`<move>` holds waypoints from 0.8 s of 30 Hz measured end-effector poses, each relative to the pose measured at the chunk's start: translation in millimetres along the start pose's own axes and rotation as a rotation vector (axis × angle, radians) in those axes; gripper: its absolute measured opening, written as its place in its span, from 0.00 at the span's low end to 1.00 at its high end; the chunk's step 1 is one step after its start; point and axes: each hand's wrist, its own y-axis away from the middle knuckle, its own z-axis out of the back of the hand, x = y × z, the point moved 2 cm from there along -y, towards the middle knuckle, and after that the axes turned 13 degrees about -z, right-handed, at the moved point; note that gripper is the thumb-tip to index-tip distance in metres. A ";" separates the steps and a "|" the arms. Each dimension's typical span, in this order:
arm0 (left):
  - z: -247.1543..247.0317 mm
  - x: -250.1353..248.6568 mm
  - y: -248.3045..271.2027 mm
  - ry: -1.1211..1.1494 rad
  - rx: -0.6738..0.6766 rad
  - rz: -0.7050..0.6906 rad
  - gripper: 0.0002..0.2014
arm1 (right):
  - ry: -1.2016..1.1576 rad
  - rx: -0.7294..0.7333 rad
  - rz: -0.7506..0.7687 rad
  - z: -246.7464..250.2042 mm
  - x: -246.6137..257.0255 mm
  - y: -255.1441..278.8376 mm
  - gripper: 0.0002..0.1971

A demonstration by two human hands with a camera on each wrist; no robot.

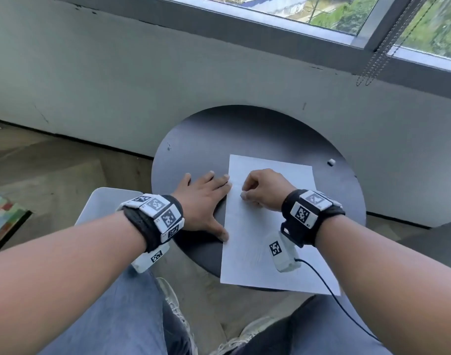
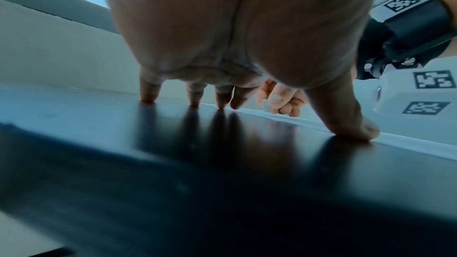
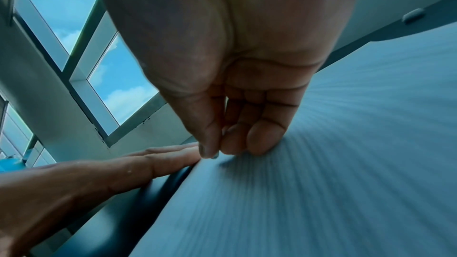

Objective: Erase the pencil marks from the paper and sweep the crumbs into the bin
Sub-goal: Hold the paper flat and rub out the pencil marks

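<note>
A white sheet of paper (image 1: 252,252) lies on a round black table (image 1: 245,129), its near edge hanging over the rim. Faint pencil marks (image 1: 255,256) show on its lower half. My left hand (image 1: 211,201) lies flat with fingers spread on the table, thumb and fingertips touching the paper's left edge. My right hand (image 1: 245,194) is curled over the upper part of the paper and pinches a small pale eraser (image 1: 243,195) against the sheet. The left wrist view shows that eraser (image 2: 265,107) under the thumb. I see no bin.
A small white block (image 1: 331,162) lies on the table right of the paper, also caught in the right wrist view as the small white block (image 3: 413,15). A pale grey flat surface (image 1: 101,201) is left of the table. A black cable (image 1: 322,278) trails over the paper's near corner. A wall is behind.
</note>
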 end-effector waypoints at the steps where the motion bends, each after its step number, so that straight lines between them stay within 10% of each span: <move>1: -0.4 0.8 -0.4 0.001 0.002 0.002 0.66 | 0.019 -0.012 -0.006 -1.9 2.5 -4.1 0.04; 15: 9.5 -6.2 -8.4 -0.037 0.116 -0.002 0.69 | 0.244 0.156 0.053 -26.4 11.1 41.7 0.04; 24: 9.7 -4.8 -10.0 -0.058 0.119 -0.006 0.69 | 0.135 -0.062 -0.042 -10.8 16.1 -1.1 0.04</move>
